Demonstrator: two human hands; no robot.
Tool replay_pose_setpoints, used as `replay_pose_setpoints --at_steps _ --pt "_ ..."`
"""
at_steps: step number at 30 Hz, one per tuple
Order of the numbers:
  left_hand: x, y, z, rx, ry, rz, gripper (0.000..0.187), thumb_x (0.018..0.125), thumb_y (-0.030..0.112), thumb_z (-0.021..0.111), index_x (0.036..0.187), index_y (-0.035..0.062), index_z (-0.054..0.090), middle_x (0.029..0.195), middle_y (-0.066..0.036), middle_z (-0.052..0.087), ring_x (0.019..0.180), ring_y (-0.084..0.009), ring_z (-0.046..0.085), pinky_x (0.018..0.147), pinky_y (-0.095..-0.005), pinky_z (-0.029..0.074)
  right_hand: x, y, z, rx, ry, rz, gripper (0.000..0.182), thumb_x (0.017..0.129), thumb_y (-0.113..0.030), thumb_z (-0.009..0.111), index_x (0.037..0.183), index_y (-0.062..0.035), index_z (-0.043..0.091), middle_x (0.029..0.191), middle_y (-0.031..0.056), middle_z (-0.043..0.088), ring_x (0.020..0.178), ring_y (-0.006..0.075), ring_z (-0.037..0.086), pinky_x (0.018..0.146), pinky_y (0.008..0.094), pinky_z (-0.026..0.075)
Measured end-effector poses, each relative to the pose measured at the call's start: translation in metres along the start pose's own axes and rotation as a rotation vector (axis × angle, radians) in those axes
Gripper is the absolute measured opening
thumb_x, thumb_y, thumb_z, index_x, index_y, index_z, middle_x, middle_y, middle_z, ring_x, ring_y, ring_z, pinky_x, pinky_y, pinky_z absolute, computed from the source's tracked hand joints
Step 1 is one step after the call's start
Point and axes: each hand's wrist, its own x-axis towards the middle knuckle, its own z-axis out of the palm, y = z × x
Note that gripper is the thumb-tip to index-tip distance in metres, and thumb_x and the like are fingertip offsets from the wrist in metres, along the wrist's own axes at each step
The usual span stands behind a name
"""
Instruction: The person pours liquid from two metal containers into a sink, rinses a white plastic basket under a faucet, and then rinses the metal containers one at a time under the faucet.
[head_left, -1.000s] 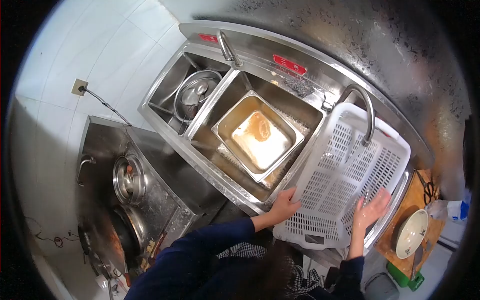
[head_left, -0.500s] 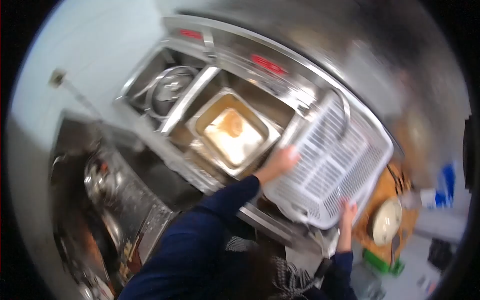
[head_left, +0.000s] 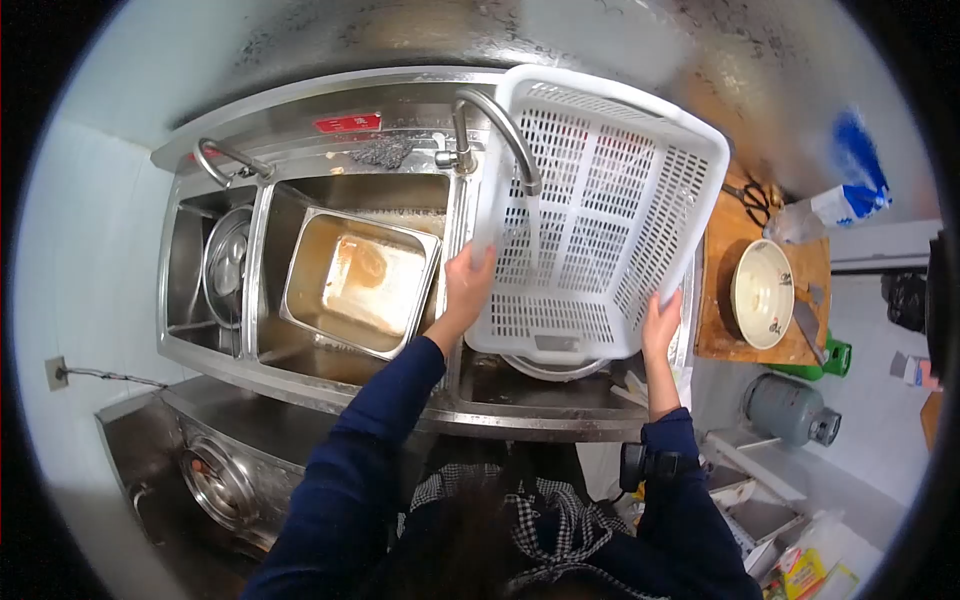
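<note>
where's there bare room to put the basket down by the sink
Little is bare. The front ledge of the sink, below the steel tray, is a free strip. The middle basin holds that tray, the left basin a pot, the board a bowl. Both hands, left and right, hold the basket over the right basin.

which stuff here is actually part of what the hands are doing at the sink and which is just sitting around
In use:
- white plastic basket, tilted over the right-hand basin
- left hand on its left edge
- right hand on its lower right corner
- tap with water running onto the basket

Lying about:
- steel tray in the middle basin
- bowl on the wooden board
- scissors
- gas cylinder
</note>
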Motion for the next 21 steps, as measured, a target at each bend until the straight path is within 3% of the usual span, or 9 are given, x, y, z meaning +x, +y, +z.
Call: replay_pose_setpoints --at_steps 3,5,7,9,11,14,17,19,21 --pt "-0.001 0.005 0.008 0.188 -0.042 0.151 0.011 0.077 0.008 0.058 0.075 -0.0013 0.053 0.056 -0.013 0.052 0.047 -0.0259 0.051 0.047 -0.0316 0.04 -0.009 -0.032 0.021 -0.597 0.356 -0.493 0.044 0.075 -0.005 0.052 0.116 0.0059 0.039 0.116 0.0219 0.045 0.11 0.0346 0.041 0.096 0.0388 0.029" --pt "0.003 0.005 0.008 0.237 -0.029 0.192 0.012 0.076 0.007 0.059 0.07 -0.0003 0.052 0.053 -0.012 0.048 0.044 -0.0221 0.048 0.045 -0.0308 0.038 -0.007 -0.027 0.057 -0.284 -0.138 -0.504 0.055 0.073 -0.007 0.053 0.121 0.0077 0.032 0.128 0.022 0.031 0.121 0.0343 0.028 0.101 0.0406 0.021" --pt "0.01 0.002 0.005 0.254 -0.053 0.163 0.013 0.076 0.007 0.059 0.068 0.0003 0.052 0.052 -0.012 0.048 0.042 -0.0208 0.046 0.043 -0.0302 0.037 -0.024 -0.016 0.113 -0.343 -0.292 -0.558 0.064 0.074 -0.015 0.055 0.126 0.0077 0.026 0.132 0.0248 0.023 0.122 0.037 0.024 0.102 0.0404 0.019" --pt "0.012 -0.004 0.005 0.29 -0.044 0.18 0.014 0.076 0.007 0.059 0.066 0.001 0.053 0.051 -0.01 0.045 0.041 -0.0181 0.042 0.042 -0.0289 0.035 -0.062 -0.014 0.179 -0.378 -0.429 -0.123 0.068 0.077 -0.023 0.053 0.128 0.0074 0.021 0.132 0.0287 0.021 0.123 0.0393 0.021 0.102 0.0421 0.018" --pt "0.015 -0.005 0.011 0.312 -0.013 0.24 0.013 0.077 0.007 0.059 0.067 0.0012 0.053 0.05 -0.01 0.045 0.04 -0.0174 0.041 0.041 -0.0284 0.035 -0.088 -0.042 0.219 -0.196 -0.495 -0.105 0.068 0.079 -0.03 0.05 0.129 0.0067 0.021 0.132 0.0315 0.018 0.122 0.0403 0.021 0.101 0.0449 0.018" --pt "0.014 -0.01 0.01 0.245 -0.039 0.134 0.012 0.077 0.006 0.059 0.068 0.0002 0.053 0.05 -0.009 0.046 0.04 -0.0156 0.041 0.041 -0.0275 0.035 -0.106 -0.058 0.211 -0.191 -0.494 -0.57 0.062 0.081 -0.031 0.048 0.13 0.0003 0.025 0.132 0.0296 0.018 0.123 0.0393 0.022 0.101 0.0464 0.018" --pt "0.012 -0.003 0.011 0.198 -0.05 0.116 0.012 0.078 0.006 0.058 0.069 -0.0014 0.053 0.051 -0.009 0.047 0.041 -0.0127 0.04 0.041 -0.0266 0.034 -0.083 -0.039 0.174 -0.182 -0.853 -0.713 0.057 0.081 -0.03 0.048 0.13 -0.0087 0.03 0.135 0.0204 0.021 0.124 0.0326 0.024 0.101 0.0457 0.019" --pt "0.014 0.001 0.008 0.225 -0.045 0.166 0.012 0.078 0.006 0.057 0.07 -0.002 0.053 0.051 -0.009 0.047 0.041 -0.0112 0.04 0.041 -0.0263 0.034 -0.04 -0.012 0.145 -0.13 -1.053 -0.712 0.053 0.082 -0.029 0.046 0.13 -0.0147 0.032 0.138 0.0089 0.023 0.127 0.0233 0.023 0.101 0.0452 0.02" --pt "0.013 0.005 0.006 0.254 -0.073 0.109 0.012 0.079 0.006 0.056 0.071 -0.0024 0.053 0.051 -0.008 0.049 0.043 -0.0089 0.042 0.042 -0.0265 0.034 -0.012 0.025 0.113 -0.478 -0.888 -0.771 0.051 0.081 -0.028 0.046 0.129 -0.0136 0.034 0.137 0.0025 0.027 0.126 0.0194 0.024 0.102 0.0449 0.02"
